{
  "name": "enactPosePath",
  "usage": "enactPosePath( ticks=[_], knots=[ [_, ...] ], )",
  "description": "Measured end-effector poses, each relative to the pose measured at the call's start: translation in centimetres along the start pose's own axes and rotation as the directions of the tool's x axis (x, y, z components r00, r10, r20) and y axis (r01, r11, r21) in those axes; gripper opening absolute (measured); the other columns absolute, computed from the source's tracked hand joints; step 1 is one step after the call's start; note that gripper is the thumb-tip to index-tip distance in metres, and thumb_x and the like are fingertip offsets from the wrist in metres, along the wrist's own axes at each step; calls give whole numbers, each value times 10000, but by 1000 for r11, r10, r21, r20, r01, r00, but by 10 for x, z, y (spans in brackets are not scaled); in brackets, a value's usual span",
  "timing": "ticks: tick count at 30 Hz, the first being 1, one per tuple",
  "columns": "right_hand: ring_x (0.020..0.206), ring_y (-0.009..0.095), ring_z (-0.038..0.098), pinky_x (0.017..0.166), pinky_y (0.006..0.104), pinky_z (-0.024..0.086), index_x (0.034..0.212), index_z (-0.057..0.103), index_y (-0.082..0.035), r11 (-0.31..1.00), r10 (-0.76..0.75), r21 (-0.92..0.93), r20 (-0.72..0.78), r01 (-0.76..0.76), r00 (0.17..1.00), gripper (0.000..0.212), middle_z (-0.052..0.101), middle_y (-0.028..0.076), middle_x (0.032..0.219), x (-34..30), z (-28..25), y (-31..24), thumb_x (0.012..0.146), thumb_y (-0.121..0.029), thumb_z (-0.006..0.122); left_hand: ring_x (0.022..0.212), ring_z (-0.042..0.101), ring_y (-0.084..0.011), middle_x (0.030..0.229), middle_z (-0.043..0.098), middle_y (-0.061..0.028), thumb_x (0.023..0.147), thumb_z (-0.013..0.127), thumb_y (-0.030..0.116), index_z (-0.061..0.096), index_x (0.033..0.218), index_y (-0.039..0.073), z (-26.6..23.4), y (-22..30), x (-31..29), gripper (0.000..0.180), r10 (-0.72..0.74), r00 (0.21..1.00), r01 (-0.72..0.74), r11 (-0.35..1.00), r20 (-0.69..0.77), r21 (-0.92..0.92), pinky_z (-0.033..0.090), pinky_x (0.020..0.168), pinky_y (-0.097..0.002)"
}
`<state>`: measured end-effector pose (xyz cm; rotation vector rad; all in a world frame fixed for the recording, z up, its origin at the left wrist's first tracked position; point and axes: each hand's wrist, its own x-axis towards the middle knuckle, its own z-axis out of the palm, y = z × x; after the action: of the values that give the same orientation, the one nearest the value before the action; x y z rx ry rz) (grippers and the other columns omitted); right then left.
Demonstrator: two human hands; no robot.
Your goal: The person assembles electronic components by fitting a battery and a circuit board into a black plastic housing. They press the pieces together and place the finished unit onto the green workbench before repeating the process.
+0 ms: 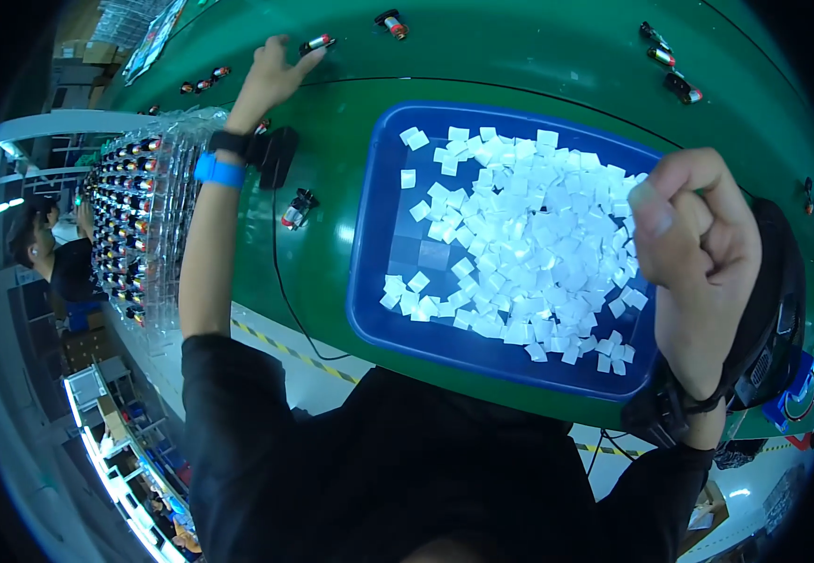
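Observation:
My left hand [271,80] reaches over the far left of the green table, thumb and fingers apart. Just beyond its thumb tip lies a small cylindrical part [316,44], dark with a pale and red band; whether they touch I cannot tell. Above the right side of a blue plastic tray [362,253] is my right hand [702,230], fingers curled in and thumb pressed to the index finger. Anything in that pinch is hidden. Loose small white square pieces [538,235] are heaped in the tray.
More such parts lie on the green table [482,56], one beside a black device [276,155] with a cable. At left, clear plastic trays [173,206] hold rows of them. A black machine [773,300] stands right of the tray. A person [46,244] is at far left.

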<state>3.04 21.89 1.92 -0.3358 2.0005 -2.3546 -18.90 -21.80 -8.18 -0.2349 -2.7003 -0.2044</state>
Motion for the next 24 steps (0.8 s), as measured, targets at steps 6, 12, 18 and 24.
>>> enactPosePath(
  ticks=[6,12,18,24],
  knots=[
    [557,-11,294,531,175,229,945,556,-32,980,46,-188,-104,-65,994,75,387,-94,649,1,-2,-7,925,-8,624,901,641,-218,1043,667,-98,895,738,286,559,1250,30,-121,81,-90,473,164,732,-54,982,662,-183,515,795,-354],
    [560,0,324,544,170,246,983,577,-31,971,172,-170,-4,-170,985,153,429,-88,668,6,10,1,886,-31,696,842,639,-170,1006,648,-98,873,750,111,538,1230,7,-130,94,-149,429,-62,763,326,896,644,-300,528,718,-320],
    [677,52,553,579,191,394,1111,568,-24,825,-105,-523,230,214,967,388,582,-15,782,-7,25,18,800,-70,795,796,665,-148,1027,633,-106,857,750,48,527,1204,-23,-138,202,-115,419,50,829,541,179,557,-821,562,634,-273],
    [794,100,647,618,224,487,1221,499,-21,799,-91,-568,208,196,974,510,655,53,930,-7,21,13,801,-52,786,883,676,-190,1067,655,-139,881,744,160,566,1197,-74,-116,252,-114,431,277,875,353,195,397,-915,608,630,-293]
  ],
)
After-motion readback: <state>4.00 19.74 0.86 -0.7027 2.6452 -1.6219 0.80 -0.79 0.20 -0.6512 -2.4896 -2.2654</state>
